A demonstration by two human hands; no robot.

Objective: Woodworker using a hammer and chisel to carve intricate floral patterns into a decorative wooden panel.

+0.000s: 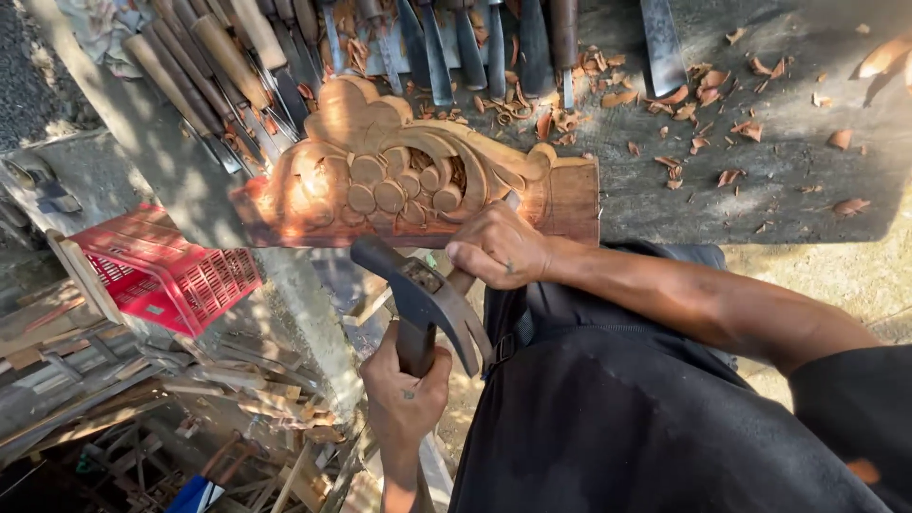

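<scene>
Head view: left hand (404,389) grips a dark claw hammer (423,304), head just below the chisel handle (461,281) that right hand (499,249) clasps against the reddish carved wooden panel (408,176).

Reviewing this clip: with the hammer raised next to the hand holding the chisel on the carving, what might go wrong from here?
1. The hammer in one hand sits close to the other hand gripping a chisel; a glancing blow could hit the fingers.
2. The carved wooden panel overhangs the bench edge with no clamp visible; it may shift.
3. Loose chisels and wood chips lie just behind it and could be jarred.
</scene>
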